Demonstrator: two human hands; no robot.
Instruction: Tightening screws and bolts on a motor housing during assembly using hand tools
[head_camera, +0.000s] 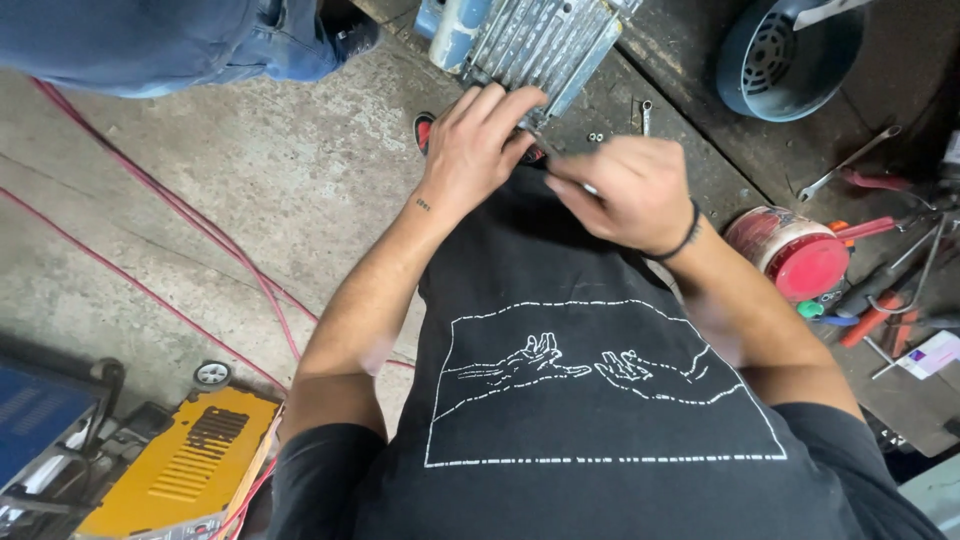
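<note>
Grey ribbed metal, a finned housing (540, 40), is seen lying on the dark, stained tabletop (690, 150), and the work on it is judged to be in the middle: small loose nuts (598, 136) are already laid beside it, while its lower edge is not yet released. The left hand (480, 140) is pressed flat on that edge, fingers closed over it. The right hand (625, 185) is curled narrowly around a thin metal tool (590, 188), mostly hidden. A round red-lidded can (800, 255) and smooth steel wrenches (850, 160) are placed well apart at the right.
</note>
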